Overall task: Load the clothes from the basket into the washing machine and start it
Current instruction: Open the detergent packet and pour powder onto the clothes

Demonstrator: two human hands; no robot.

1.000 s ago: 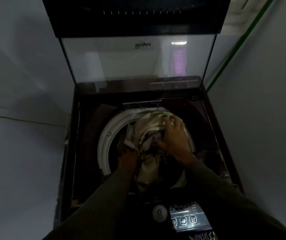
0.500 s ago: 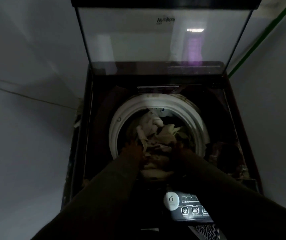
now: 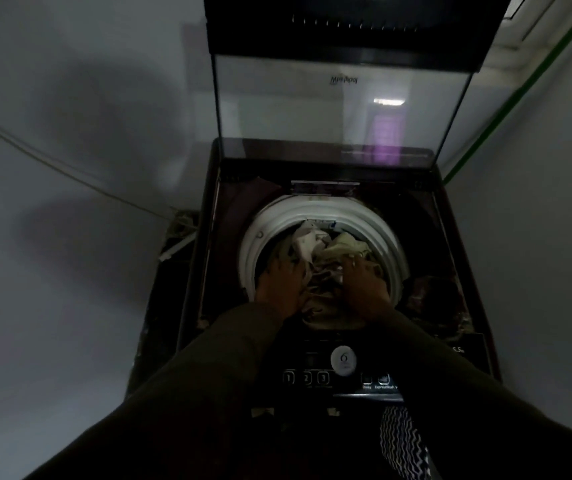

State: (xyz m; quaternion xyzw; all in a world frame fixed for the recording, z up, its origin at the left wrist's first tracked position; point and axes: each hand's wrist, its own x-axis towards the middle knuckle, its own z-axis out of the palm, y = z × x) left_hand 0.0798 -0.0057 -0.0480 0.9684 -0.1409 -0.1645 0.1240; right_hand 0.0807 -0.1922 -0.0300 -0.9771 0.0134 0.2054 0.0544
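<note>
1. Clothes point(image 3: 326, 247): pale heap inside the white drum point(image 3: 315, 211); washer point(image 3: 224, 258) lid point(image 3: 312, 112) stands up.
2. Right hand point(image 3: 364, 285): flat on the heap, fingers spread, gripping nothing.
3. Left hand point(image 3: 279, 284): on the heap's left side (too dim to tell whether it grips).
4. Panel point(image 3: 312, 358): buttons point(image 3: 307, 378) marked 1, 2, 3; dial point(image 3: 343, 359) reads 6.

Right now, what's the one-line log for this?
step: loading | left hand: on clothes | right hand: on clothes | drum: holds clothes | lid: up
</note>
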